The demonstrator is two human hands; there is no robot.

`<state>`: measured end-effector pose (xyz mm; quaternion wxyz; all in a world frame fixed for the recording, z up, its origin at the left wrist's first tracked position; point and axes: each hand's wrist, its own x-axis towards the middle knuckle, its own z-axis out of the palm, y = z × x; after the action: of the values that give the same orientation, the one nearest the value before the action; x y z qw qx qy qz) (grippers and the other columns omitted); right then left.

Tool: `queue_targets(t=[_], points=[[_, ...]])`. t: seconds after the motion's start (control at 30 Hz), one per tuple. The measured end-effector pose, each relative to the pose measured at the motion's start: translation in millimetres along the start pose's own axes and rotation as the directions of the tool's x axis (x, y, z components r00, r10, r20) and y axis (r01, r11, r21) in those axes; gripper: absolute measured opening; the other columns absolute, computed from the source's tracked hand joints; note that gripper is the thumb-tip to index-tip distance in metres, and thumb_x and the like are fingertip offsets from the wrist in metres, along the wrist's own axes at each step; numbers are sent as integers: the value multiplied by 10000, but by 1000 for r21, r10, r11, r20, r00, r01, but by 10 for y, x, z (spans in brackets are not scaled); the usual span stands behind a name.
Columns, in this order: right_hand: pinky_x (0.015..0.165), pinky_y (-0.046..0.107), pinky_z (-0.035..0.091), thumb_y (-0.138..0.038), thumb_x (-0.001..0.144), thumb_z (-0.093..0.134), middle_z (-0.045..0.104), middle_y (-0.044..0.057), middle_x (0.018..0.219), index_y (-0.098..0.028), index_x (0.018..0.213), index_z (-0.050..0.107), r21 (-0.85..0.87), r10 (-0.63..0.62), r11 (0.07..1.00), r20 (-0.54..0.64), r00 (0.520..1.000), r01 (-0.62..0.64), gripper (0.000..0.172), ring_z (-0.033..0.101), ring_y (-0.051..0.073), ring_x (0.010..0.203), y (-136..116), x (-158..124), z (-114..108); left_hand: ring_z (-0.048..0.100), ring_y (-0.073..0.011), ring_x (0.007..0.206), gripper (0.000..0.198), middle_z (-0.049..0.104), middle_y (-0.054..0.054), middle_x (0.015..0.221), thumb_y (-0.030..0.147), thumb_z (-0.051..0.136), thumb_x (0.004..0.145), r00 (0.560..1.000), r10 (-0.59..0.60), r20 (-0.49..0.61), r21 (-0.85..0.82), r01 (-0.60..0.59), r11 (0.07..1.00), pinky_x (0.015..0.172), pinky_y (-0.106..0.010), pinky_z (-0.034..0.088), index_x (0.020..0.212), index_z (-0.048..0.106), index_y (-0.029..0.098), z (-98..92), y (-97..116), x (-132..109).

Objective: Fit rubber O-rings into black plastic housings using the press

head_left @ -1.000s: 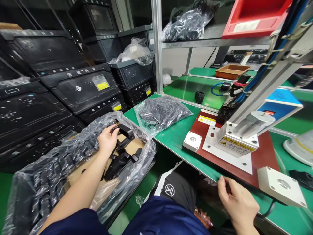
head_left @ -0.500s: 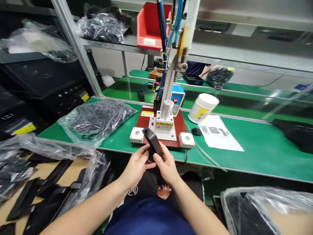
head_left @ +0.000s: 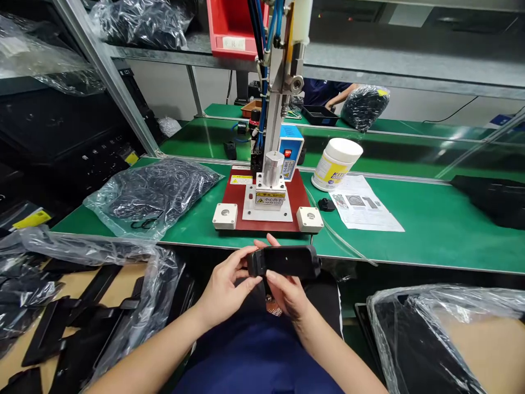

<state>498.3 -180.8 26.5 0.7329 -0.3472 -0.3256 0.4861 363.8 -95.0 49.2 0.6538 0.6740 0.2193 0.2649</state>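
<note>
A long black plastic part (head_left: 289,259) lies almost level between my two hands, just in front of the bench edge. My left hand (head_left: 229,276) grips its blockier left end between thumb and fingers. From below and behind, my right hand (head_left: 287,290) holds the middle, its thumb on the near side and fingertips showing above the far edge. The right end of the part sticks out free. Beyond it stands a small press (head_left: 273,175) on a red base (head_left: 233,194), with a white button box (head_left: 225,216) on the left and another button box (head_left: 309,219) on the right.
On the green bench (head_left: 430,241) are a clear bag of black rings (head_left: 151,194), a white tub (head_left: 337,163), a printed sheet (head_left: 365,202) and a small black piece (head_left: 326,204). Plastic-lined boxes of black parts (head_left: 82,312) flank me. Across the bench, a person's arm (head_left: 342,97) shows.
The black part has turned from pointing up and away to lying sideways, its free end now to the right. Both hands have shifted their hold on it. The view has tilted slightly.
</note>
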Motion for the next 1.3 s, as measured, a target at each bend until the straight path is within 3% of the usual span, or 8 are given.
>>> queue_targets(t=[0.13,0.3,0.4,0.7,0.83,1.0,1.17,1.3], points=[[1126,483,315,-338,770,745,477,81,1424,-304,1381,435,-254,-23,966,88,996,45,685,448,257,1317,-109,-109,-110,597,-215,1142,463,602,-95,1269,223,684,826,991,-47,127,-173,68,983,964,-312,501,1259,520,232,-95,-60,-11],[954,428,506,-393,713,790,645,79,1174,-259,1269,533,-315,85,945,-17,996,-86,627,643,242,1044,-124,-205,-96,621,-212,1098,502,633,-103,1231,257,769,756,968,-71,239,-297,143,944,941,-296,494,1217,576,219,-157,-147,28],[837,407,571,-436,656,823,692,68,1066,-252,1275,537,-298,113,947,-49,992,-123,707,685,238,905,-97,-229,-62,654,-220,1010,583,671,-109,1139,333,833,672,966,-133,223,-333,203,921,871,-297,518,1189,600,200,-169,-177,50],[850,432,574,-473,615,840,702,73,1064,-263,1259,566,-289,73,954,-49,996,-84,731,685,264,942,-77,-235,-72,665,-211,930,589,699,-85,1039,357,856,632,958,-142,250,-372,230,899,819,-294,523,1158,629,219,-164,-225,75],[876,411,546,-448,589,861,696,61,1053,-246,1190,610,-329,35,941,-138,990,-79,682,667,251,949,-11,-259,-135,667,-190,824,608,700,-78,961,372,868,605,957,-202,206,-318,261,911,736,-279,545,1132,625,191,-153,-225,63],[818,381,557,-511,559,857,709,49,964,-226,1100,647,-305,25,948,-211,977,-90,646,673,240,887,48,-273,-194,650,-174,797,583,686,-73,915,379,880,580,968,-200,153,-281,237,930,746,-289,549,1059,635,156,-99,-205,70],[783,371,579,-443,608,848,698,51,1021,-246,1149,609,-304,27,949,-189,982,-85,624,681,232,884,-1,-283,-163,653,-163,709,606,673,-62,881,388,821,675,948,-220,228,-270,279,921,679,-296,553,1180,563,173,-87,-208,82],[768,370,596,-380,676,810,685,48,1028,-253,1190,575,-348,63,930,-162,985,-117,579,687,220,864,-77,-304,-127,663,-160,748,543,684,-78,934,336,753,764,941,-212,262,-238,276,931,672,-265,543,1237,531,188,-99,-197,82]])
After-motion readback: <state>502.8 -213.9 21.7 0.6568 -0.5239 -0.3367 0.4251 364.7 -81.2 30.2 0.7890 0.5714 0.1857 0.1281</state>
